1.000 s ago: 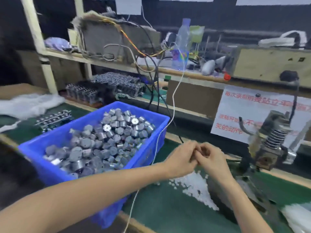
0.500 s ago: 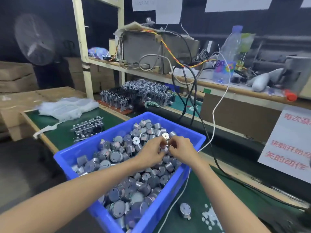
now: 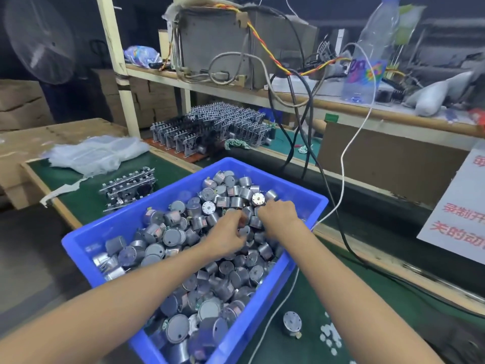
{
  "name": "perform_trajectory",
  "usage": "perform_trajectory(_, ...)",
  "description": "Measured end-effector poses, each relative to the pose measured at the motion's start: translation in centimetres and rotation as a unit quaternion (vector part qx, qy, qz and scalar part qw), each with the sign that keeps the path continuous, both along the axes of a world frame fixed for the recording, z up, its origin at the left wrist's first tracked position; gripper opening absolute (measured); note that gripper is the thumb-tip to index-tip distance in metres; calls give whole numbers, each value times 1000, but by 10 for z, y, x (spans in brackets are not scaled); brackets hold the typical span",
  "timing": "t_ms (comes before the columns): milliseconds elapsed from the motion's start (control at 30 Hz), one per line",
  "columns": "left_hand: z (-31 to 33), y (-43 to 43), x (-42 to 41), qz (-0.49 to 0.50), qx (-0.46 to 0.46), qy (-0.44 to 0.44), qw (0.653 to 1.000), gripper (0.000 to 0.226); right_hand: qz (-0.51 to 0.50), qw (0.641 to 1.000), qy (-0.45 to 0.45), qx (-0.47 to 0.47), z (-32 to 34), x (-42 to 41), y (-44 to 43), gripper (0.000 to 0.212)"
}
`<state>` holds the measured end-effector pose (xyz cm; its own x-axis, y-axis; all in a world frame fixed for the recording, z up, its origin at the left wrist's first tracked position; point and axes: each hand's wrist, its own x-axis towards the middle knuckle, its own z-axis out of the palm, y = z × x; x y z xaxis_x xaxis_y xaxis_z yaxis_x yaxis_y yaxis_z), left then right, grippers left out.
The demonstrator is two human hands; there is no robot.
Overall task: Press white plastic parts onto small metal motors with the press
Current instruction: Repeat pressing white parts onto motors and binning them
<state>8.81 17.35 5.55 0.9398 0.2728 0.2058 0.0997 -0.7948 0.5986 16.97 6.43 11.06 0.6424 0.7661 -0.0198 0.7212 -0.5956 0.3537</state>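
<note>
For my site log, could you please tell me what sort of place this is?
Most likely a small factory assembly bench: a blue bin heaped with small metal motors, racks of metal parts standing behind it, and a wired grey box on the shelf above.

Both my forearms are uncovered along their whole visible length. The left forearm point(image 3: 118, 298) comes into view from 8 o'clock, the right forearm point(image 3: 341, 285) from 5 o'clock. Each is long and slim and narrows toward the wrist. My left grip point(image 3: 228, 232) and right grip point(image 3: 278, 216) are bare hands too, showing their backs and knuckles. The fingertips are mostly hidden from me, and blur keeps me from telling nails or finer skin detail.
</note>
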Motion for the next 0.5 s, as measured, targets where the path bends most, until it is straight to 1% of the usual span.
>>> perform_trajectory(100,3,-3,-2,2,4,6,1000,29,-6,1000,0,-11,-3,-2,3,31)
perform_trajectory(267,4,-5,-3,-6,-5,13,1000,34,-66,998,20,14,-4,-1,1,28)
perform_trajectory(400,4,-8,-4,-15,-18,14,1000,38,-76,996,42,13,-7,1,-2,28)
perform_trajectory(500,7,-9,-4,-17,-18,-1,1000,37,-61,996,68,13,-6,1,-4,29)
